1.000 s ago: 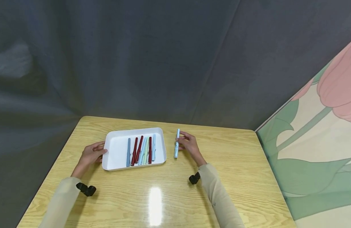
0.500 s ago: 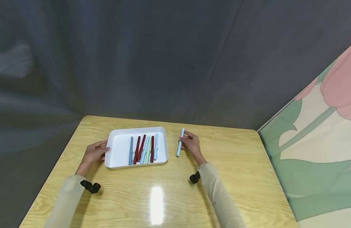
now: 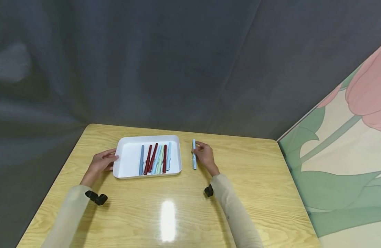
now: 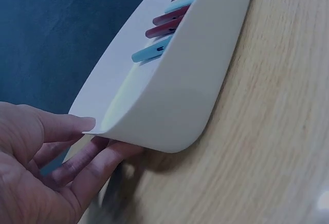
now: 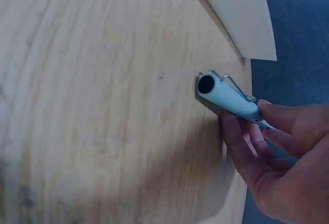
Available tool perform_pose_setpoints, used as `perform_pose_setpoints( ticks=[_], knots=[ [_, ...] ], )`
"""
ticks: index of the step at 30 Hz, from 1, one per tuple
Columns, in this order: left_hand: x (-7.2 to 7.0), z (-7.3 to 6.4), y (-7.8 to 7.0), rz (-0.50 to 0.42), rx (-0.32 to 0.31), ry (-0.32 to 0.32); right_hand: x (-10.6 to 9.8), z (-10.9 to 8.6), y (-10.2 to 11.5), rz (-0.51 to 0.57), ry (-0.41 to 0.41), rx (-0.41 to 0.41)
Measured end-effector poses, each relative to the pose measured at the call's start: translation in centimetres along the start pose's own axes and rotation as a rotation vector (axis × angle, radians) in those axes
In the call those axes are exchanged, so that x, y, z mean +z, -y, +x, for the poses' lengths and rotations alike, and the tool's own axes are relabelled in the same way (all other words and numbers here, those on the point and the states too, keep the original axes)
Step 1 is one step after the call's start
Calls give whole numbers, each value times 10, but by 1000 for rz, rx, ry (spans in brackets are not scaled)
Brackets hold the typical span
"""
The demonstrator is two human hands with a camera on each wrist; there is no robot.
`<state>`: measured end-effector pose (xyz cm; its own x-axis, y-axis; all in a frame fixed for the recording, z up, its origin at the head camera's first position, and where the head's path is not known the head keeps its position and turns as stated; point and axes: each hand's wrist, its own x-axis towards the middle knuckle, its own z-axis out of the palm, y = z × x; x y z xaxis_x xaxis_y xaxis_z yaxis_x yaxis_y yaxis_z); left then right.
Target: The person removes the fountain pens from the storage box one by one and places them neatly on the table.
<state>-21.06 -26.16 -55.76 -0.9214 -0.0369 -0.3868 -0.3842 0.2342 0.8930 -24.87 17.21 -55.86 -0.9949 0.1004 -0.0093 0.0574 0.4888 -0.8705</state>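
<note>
My left hand [image 3: 101, 162] grips the left end of a white tray [image 3: 125, 168], thumb over the rim and fingers on the outside, as the left wrist view shows. In the tray several pens lie side by side: a grey-blue pen [image 3: 141, 160], dark red pens [image 3: 148, 159], light blue pens [image 3: 169, 156] and a pale green pen [image 3: 160, 160]. To the right of the tray, my right hand [image 3: 205, 155] pinches a light blue pen [image 5: 231, 100] between thumb and fingers. Its dark round end and wire clip face the right wrist camera, close over the table.
The wooden table [image 3: 246, 172] ends at a dark curtain [image 3: 184, 69] behind the tray. A wall with a painted tulip [image 3: 370, 93] runs along the right. Glare [image 3: 168, 220] shows on the near tabletop.
The light blue pen in my right hand swung to a slant, then back to nearly straight away from me. My left hand and the tray have shifted slightly to the right.
</note>
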Motion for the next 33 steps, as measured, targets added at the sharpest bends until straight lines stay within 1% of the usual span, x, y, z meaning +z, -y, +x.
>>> perform_pose_setpoints(
  ticks=[4,5,8,13,16,22,29,33],
  knots=[
    [3,5,-3,30,24,-11,1,-2,0,-50,-16,1],
    [4,7,-3,36,22,-15,1,-3,0,-56,-21,3],
    [8,7,-3,53,31,-18,2,-4,-1,-77,-41,1],
    [11,7,-4,55,26,-12,5,-5,0,-100,-97,17],
    [10,8,-4,56,20,-8,6,-6,1,-115,-115,26],
    [10,8,-2,63,7,-5,10,-5,-4,-159,-124,38],
    [9,6,3,68,6,-30,14,-4,-5,-179,-121,44],
    [6,7,4,71,10,-15,17,-3,-4,-197,-131,25]
  ],
)
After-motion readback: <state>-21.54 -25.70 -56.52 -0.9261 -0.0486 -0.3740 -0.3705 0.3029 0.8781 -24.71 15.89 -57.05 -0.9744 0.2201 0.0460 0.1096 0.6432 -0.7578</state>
